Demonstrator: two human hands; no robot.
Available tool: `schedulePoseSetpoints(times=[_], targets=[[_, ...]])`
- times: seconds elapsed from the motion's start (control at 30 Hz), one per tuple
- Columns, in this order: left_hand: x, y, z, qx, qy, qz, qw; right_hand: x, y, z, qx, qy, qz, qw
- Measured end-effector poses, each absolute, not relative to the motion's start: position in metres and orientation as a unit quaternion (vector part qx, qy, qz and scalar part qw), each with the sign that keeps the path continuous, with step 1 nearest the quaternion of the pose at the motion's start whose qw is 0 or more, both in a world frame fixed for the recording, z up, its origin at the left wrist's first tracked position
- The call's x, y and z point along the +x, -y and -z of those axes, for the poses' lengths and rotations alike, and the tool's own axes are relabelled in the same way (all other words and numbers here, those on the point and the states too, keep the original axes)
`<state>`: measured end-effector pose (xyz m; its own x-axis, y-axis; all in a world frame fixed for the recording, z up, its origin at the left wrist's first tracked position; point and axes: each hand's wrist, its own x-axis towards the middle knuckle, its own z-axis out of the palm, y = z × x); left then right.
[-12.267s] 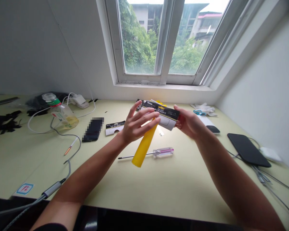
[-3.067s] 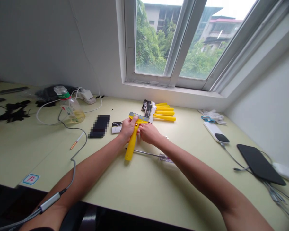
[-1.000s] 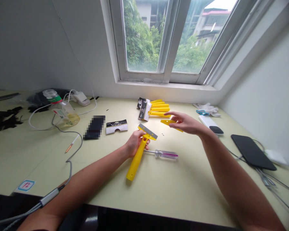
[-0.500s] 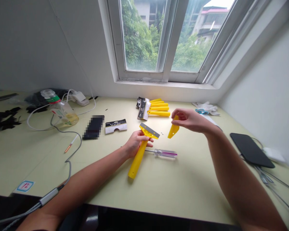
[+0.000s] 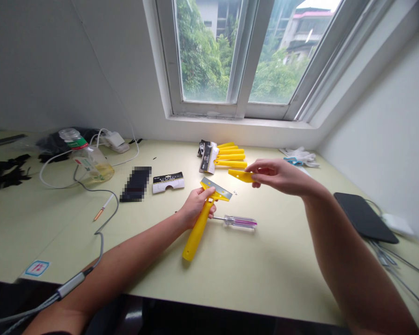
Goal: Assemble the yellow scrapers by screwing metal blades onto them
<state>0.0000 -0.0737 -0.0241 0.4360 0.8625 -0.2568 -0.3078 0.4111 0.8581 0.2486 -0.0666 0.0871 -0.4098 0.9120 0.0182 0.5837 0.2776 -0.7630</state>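
Note:
My left hand is closed round the neck of a yellow scraper, its thumb lying on the metal blade at the head. The handle slants down towards me. Between the thumb and fingers of my right hand is a yellow plastic cover plate, held nearly level above the table, up and to the right of the scraper head and apart from it. Small screws lie on the table between the hands. A screwdriver with a clear and purple handle rests just right of my left hand.
Several yellow scrapers with card sleeves lie by the window. Left of my hands are a card sleeve, a blurred dark rectangle and a bottle. White gloves and a black phone-like slab are at right. Cables cross the left side.
My right hand has turned the cover plate from hanging downward to nearly level, pointing left. My left thumb has moved onto the blade, and the scraper has tilted slightly.

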Motion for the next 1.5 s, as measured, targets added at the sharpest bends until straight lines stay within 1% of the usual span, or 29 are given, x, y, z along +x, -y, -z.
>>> schedulePoseSetpoints(times=[0.07,0.2,0.5,0.7,0.9,1.07,1.23,1.3,1.37,1.5], targets=[[0.000,0.074,0.024,0.385,-0.365,-0.383,0.756,0.243,0.069,-0.087,-0.480,0.765,-0.350,0.249],[0.001,0.076,0.024,0.384,-0.366,-0.381,0.758,0.226,0.071,-0.078,-0.480,0.773,-0.315,0.270],[0.001,0.076,0.025,0.381,-0.356,-0.380,0.764,0.198,0.064,-0.050,-0.504,0.764,-0.306,0.263],[-0.001,0.078,0.025,0.378,-0.314,-0.372,0.787,0.187,0.066,-0.044,-0.500,0.760,-0.308,0.280],[0.000,0.079,0.023,0.341,-0.291,-0.358,0.819,0.179,0.070,-0.040,-0.503,0.757,-0.318,0.271],[0.001,0.079,0.023,0.377,-0.312,-0.382,0.784,0.176,0.072,-0.038,-0.504,0.782,-0.270,0.247],[0.004,0.080,0.026,0.394,-0.311,-0.389,0.773,0.177,0.070,-0.038,-0.497,0.821,-0.168,0.224],[0.004,0.081,0.025,0.402,-0.312,-0.390,0.767,0.178,0.069,-0.038,-0.499,0.821,-0.153,0.231],[0.004,0.083,0.022,0.412,-0.315,-0.389,0.761,0.179,0.067,-0.039,-0.513,0.806,-0.175,0.238],[0.004,0.084,0.017,0.423,-0.324,-0.383,0.755,0.183,0.062,-0.038,-0.513,0.776,-0.300,0.211]])
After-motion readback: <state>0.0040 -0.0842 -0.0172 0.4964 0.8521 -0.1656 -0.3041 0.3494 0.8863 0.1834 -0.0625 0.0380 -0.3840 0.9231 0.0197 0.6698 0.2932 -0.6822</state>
